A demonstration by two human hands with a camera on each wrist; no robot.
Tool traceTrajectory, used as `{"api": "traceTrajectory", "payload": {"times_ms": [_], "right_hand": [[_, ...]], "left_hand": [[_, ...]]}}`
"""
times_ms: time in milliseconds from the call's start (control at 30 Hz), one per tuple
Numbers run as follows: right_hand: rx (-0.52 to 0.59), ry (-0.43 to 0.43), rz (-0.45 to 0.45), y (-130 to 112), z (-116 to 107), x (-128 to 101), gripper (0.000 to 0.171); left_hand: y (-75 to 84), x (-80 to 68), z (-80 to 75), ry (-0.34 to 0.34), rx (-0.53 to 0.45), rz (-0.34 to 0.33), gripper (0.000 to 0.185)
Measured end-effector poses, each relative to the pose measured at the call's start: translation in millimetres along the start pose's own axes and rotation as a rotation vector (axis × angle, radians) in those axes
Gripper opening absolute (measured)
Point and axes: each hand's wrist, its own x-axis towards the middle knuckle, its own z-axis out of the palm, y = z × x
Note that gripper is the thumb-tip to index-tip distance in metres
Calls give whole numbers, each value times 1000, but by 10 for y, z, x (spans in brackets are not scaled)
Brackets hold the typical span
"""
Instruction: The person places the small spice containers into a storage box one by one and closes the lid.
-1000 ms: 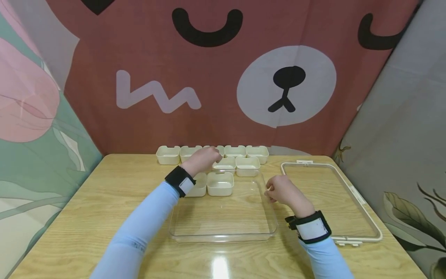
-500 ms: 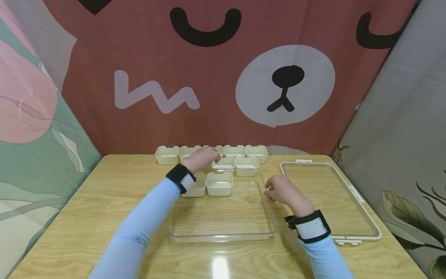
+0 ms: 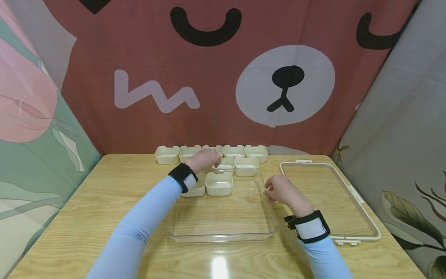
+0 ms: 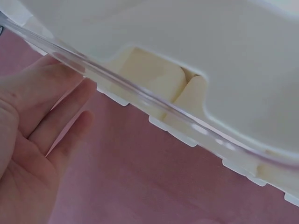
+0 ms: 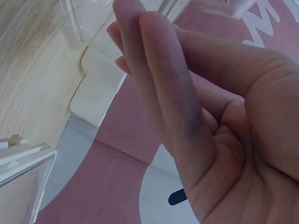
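Up at 12 o'clock in the clear tray [image 3: 223, 228], left hand [image 3: 205, 159] rests with relaxed fingers on a cream cup [image 3: 224, 164]; right hand [image 3: 280, 189] hangs loosely curled, holding nothing, at the tray's 3 o'clock rim.

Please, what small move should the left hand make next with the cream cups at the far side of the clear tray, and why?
Probably lower the left hand onto the cream cup beside it and settle that cup in the clear tray. The hand sits over the tray's far row, where four cups stand inside and much of the floor is bare. The right hand hovers at the tray's right rim, holding nothing.
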Motion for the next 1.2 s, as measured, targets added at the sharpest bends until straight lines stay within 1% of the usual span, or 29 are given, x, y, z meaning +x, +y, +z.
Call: {"api": "traceTrajectory", "payload": {"times_ms": [133,267,367,500,667,867,1033,1200], "right_hand": [[-4,2,-3,-6,-3,0,24],[-12,9,1,-11,-8,3,24],[-15,11,3,-14,-9,4,23],[-13,10,0,-19,-7,3,23],[-17,9,-11,-20,-11,3,23],[-15,12,-15,-10,-11,10,23],[-6,7,-3,-2,-5,12,24],[8,5,3,3,5,6,24]], "left_hand": [[-5,17,22,-20,-18,-3,29],[-13,41,30,-44,-37,-19,36],[-23,44,35,-34,-45,-18,40],[-26,32,29,-16,-54,-13,40],[-35,41,41,-29,-46,-17,40],[-17,46,15,-52,-49,-52,42],[11,28,-17,-48,-65,-59,42],[14,19,-8,-42,-75,-70,41]]}}
